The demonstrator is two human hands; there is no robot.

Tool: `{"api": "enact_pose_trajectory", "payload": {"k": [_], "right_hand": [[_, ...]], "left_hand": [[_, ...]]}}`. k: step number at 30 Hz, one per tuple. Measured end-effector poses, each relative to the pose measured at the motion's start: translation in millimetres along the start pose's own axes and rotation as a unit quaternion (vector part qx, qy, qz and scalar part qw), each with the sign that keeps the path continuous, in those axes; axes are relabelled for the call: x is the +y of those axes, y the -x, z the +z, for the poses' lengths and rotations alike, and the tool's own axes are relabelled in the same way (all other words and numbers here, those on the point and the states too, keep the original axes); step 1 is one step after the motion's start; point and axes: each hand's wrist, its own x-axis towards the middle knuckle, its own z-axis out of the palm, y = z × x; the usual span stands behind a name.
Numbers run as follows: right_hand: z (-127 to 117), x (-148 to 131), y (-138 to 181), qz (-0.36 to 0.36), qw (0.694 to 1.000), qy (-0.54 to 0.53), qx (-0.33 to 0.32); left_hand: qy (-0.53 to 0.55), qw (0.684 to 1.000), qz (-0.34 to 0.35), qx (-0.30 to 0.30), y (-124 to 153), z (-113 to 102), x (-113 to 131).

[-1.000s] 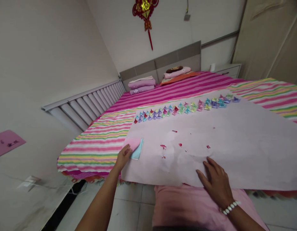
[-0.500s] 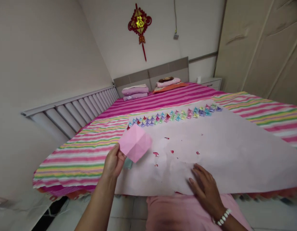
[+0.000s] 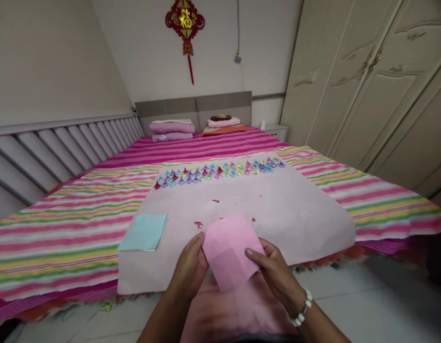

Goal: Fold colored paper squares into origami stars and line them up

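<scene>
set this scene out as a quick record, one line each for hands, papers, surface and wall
left hand: holding left edge of pink paper
right hand: holding its right side, thumb on top
light blue paper: flat on pale sheet, left side
folded papers: along sheet's far edge
surface: striped bed
wall: red hanging ornament

From here I hold the left hand (image 3: 192, 261) and right hand (image 3: 274, 267) apart, both pinching, forearms (image 3: 169, 313) slanting inward.
</scene>
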Motion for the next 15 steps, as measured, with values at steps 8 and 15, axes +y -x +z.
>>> {"api": "enact_pose_trajectory", "payload": {"k": [8,15], "right_hand": [[-2.1,3.9,5.6,-0.008,1.000,0.008,0.004],[-16.5,-4.7,6.9,-0.028,0.993,0.112,-0.032]], "left_hand": [[-0.033,0.992,-0.081,-0.095,20.3,1.8,-20.5],[-0.261,0.965,0.032,-0.005,15.8,-15.1,-17.3]]}}
